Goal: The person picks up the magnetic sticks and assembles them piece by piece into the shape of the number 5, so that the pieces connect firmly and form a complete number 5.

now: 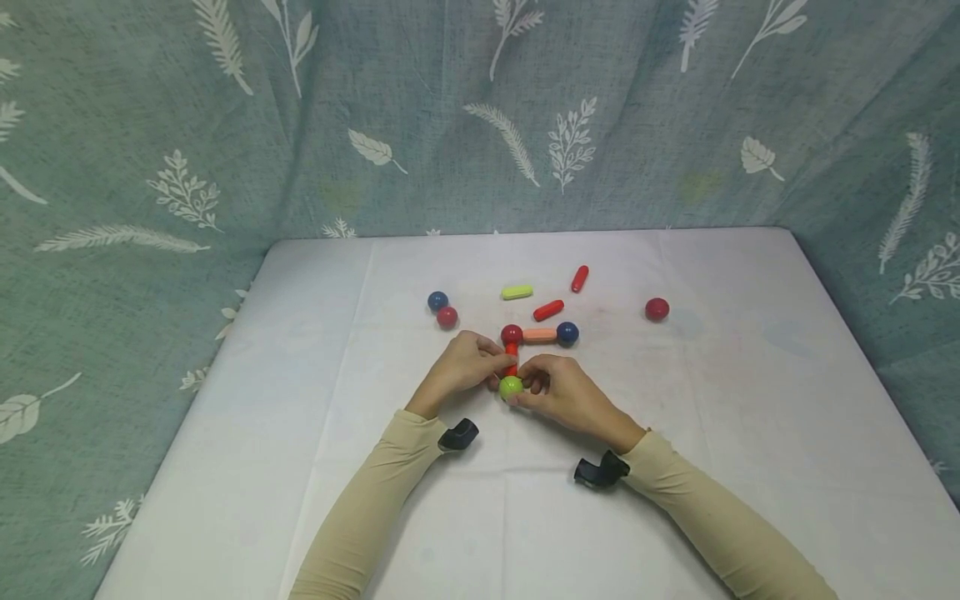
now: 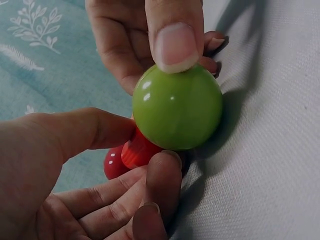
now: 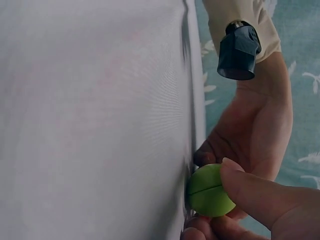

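Note:
My left hand (image 1: 467, 364) pinches a red rod (image 2: 140, 151) between thumb and fingers. One end of that rod meets a green ball (image 1: 511, 387), the other a dark red ball (image 1: 512, 334). My right hand (image 1: 564, 392) grips the green ball, its thumb pressed on the near side. From the dark red ball an orange rod (image 1: 539, 336) runs right to a blue ball (image 1: 567, 334), making an L shape on the table. A thin seam line shows on the green ball in the right wrist view.
Beyond the hands lie a lime rod (image 1: 517, 292) and two loose red rods, one (image 1: 549, 311) nearer and one (image 1: 580, 279) farther. A blue ball (image 1: 438, 302) and a red ball (image 1: 447, 317) sit together at left; another red ball (image 1: 657, 309) is at right. White cloth covers the table (image 1: 750, 375).

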### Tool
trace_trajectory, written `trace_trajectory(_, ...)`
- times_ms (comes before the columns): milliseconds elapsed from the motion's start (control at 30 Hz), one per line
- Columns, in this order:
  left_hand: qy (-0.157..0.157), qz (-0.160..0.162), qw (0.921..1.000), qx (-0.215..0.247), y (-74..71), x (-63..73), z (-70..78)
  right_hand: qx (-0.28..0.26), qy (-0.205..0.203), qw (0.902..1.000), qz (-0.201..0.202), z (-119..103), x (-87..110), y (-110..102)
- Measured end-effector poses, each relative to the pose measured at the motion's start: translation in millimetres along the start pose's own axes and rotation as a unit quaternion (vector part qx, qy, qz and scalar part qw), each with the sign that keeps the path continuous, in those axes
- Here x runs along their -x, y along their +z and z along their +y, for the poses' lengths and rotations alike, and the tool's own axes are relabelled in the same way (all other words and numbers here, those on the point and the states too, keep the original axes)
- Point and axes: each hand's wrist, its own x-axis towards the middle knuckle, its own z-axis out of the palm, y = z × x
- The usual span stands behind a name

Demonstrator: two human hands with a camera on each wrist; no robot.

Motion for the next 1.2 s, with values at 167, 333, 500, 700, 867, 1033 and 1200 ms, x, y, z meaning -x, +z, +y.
trace_trajectory(167, 0.003, 0.000, 1.0000, -0.002, -0.5, 1.1, 0.8, 0.001, 0.002, 1.0000, 0.007, 0, -0.2, 2)
trace_trajectory(333, 0.001, -0.001, 1.0000, 0.001, -0.7, 1.8, 0.8, 0.002, -0.001, 0.9999, 0.011, 0, -0.2, 3)
trace_trajectory(500, 0.003, -0.003, 1.0000, 0.002, -1.2, 2.8, 0.8, 0.005, 0.001, 0.9999, 0.011, -1, -0.3, 3)
trace_trajectory(700, 0.011, -0.018, 0.9998, 0.001, -3.6, 4.4, 0.5, 0.009, 0.003, 0.9999, 0.011, -1, -0.2, 3)
trace_trajectory(867, 0.013, -0.039, 0.9992, -0.002, -6.9, 7.0, -0.1, 0.006, -0.002, 0.9999, 0.015, -1, 0.1, 3)
trace_trajectory(1033, 0.001, -0.061, 0.9980, -0.014, -11.3, 13.1, -0.9, 0.010, 0.000, 0.9998, 0.016, -1, 0.0, 2)
trace_trajectory(1200, 0.010, -0.086, 0.9959, -0.028, -13.3, 15.9, -1.4, 0.018, 0.012, 0.9996, 0.018, 0, -0.7, 2)
